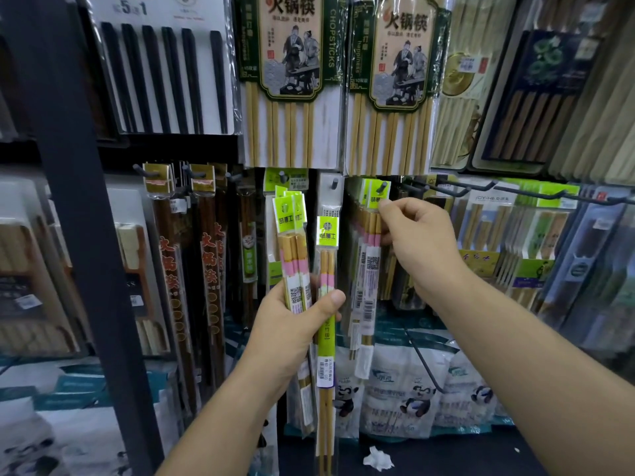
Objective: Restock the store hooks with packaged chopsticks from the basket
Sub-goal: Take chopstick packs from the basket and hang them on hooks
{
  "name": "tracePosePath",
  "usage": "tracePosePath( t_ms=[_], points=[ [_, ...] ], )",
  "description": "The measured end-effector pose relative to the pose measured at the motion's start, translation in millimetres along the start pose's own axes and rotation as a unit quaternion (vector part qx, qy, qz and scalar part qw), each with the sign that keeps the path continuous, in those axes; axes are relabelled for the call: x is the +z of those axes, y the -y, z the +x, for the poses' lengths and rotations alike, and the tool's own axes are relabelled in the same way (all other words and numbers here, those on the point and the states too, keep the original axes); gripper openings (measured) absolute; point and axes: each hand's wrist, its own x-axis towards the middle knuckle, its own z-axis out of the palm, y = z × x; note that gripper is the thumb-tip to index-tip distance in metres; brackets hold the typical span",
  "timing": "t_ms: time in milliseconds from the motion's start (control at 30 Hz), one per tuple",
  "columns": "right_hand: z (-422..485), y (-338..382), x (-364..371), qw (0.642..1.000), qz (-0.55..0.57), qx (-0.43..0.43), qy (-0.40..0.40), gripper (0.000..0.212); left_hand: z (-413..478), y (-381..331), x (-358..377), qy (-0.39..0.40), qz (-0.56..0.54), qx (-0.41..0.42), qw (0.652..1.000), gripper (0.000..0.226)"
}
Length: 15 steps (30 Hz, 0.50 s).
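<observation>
Risk: right hand [417, 242] fingers pinch a pack [370, 262] at the hook [380, 187], so if the hole misses it drops; left hand [292, 324] fingers, clamped on spare packs [292, 245], may slip.

Two hands show: a left hand [292, 321] and a right hand [419, 238]. The left grips at least two green-topped packs [292, 255]; the right pinches one more. Two large picture-label packs [292, 63] hang above, and two dark gold-topped packs [171, 269] hang lower left. One crumpled paper scrap [378, 458] lies below.
</observation>
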Motion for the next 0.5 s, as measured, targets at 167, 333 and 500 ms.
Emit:
tracePosePath(
  t_ms=[167, 333, 500],
  points=[
    [-9.5, -6.3, -1.1, 0.999, -0.016, -0.001, -0.051, 0.023, 1.2, 0.6, -0.9, -0.011, 0.015, -0.002, 1.0, 0.054],
    [-38.9, 1.7, 3.1, 0.997, 0.037, -0.02, 0.062, 0.021, 1.3, 1.8, -0.4, -0.008, 0.026, -0.007, 1.0, 0.05],
    [-57.4, 2.9, 11.4, 0.993, 0.026, -0.053, 0.105, 0.011, -1.2, 1.8, 0.2, 0.021, 0.035, 0.001, 0.999, 0.036]
  ],
)
